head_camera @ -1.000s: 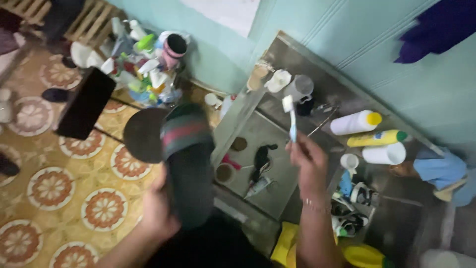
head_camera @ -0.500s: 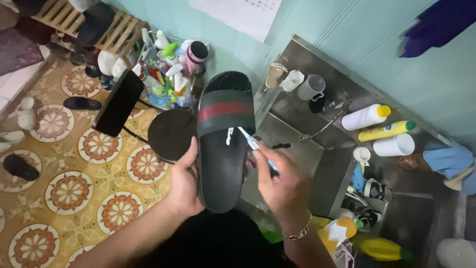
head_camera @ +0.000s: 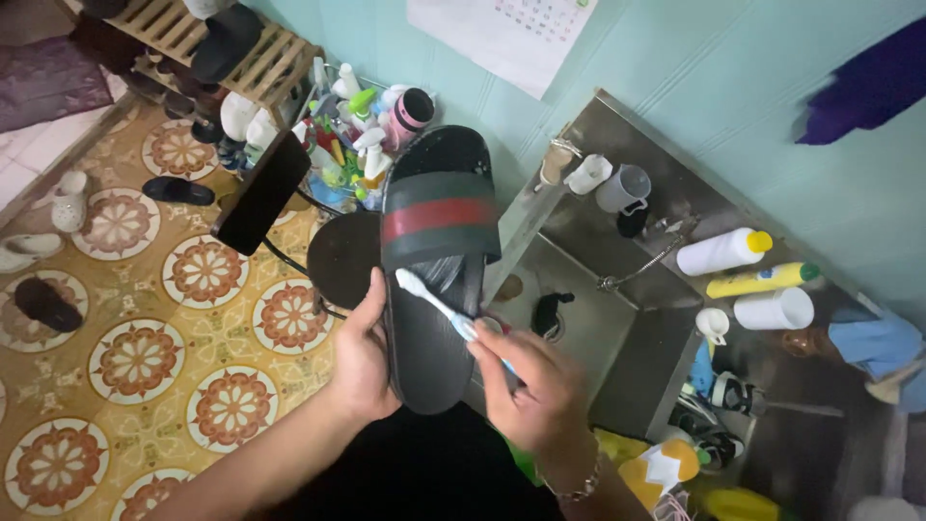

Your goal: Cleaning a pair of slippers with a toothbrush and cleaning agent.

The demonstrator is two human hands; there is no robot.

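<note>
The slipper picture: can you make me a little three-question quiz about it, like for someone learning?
1. True or false: the left hand holds the black slipper by its edge.
2. What does the right hand hold? A) a sponge B) a toothbrush C) a bottle
3. Which part of the toothbrush rests on the slipper's footbed?

Key: 1 true. 2 B. 3 the white brush head, just below the red and green strap.

The one camera sits on my head, looking steeply down and close over my hands. It faces the steel sink, the tiled floor and the wall behind.
</note>
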